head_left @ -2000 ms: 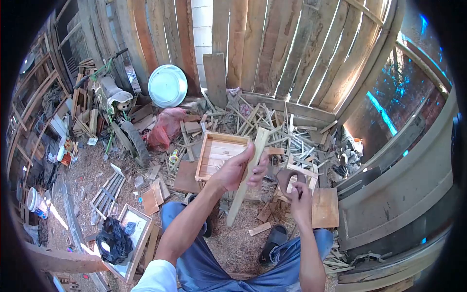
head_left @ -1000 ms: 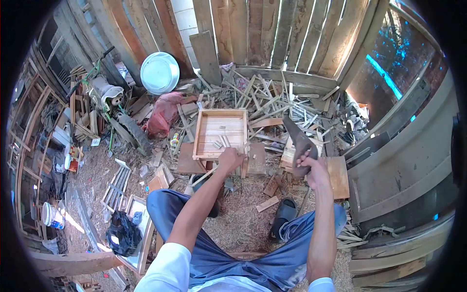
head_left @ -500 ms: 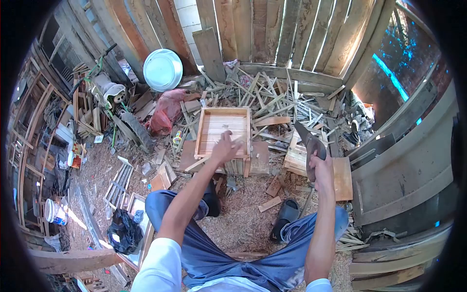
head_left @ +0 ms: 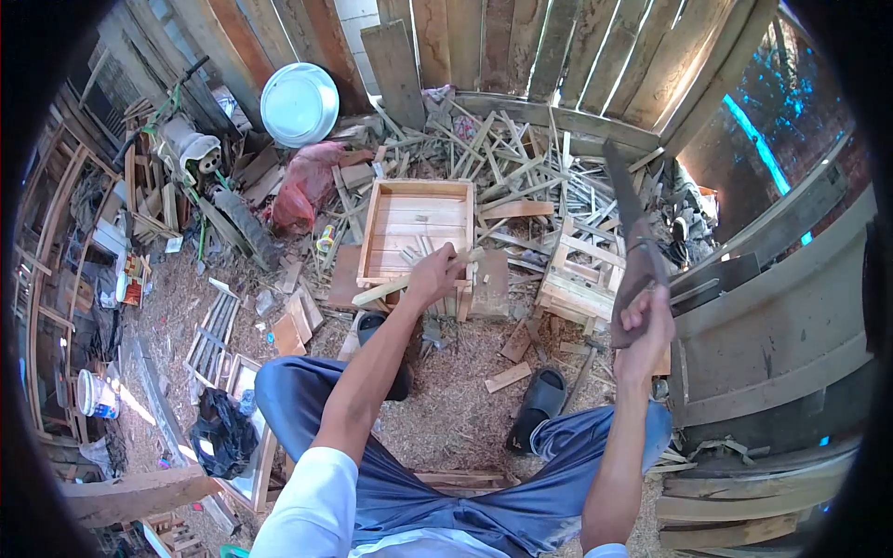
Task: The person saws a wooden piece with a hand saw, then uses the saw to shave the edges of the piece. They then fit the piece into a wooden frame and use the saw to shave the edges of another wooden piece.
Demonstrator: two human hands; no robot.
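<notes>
My left hand (head_left: 433, 275) grips a long wooden stick (head_left: 391, 286) and holds it flat across the front edge of an open wooden box (head_left: 372, 232). Several short wood pieces lie inside the box near that hand. My right hand (head_left: 646, 325) is raised at the right and closed on the handle of a big dark blade (head_left: 628, 219), which points up and away from me. The blade hangs apart from the stick and box. My legs in blue trousers (head_left: 400, 484) fill the bottom of the view.
A heap of wood offcuts (head_left: 521, 167) lies behind the box against a plank wall. A slatted wooden block (head_left: 572, 279) stands right of the box. A black sandal (head_left: 537, 402), a white basin (head_left: 299, 104), a red bag (head_left: 302, 191) and a framed panel (head_left: 244, 409) lie around.
My right hand has lifted the blade from low beside the box to high on the right. My left hand brought the stick down from upright and laid it across the box's front edge.
</notes>
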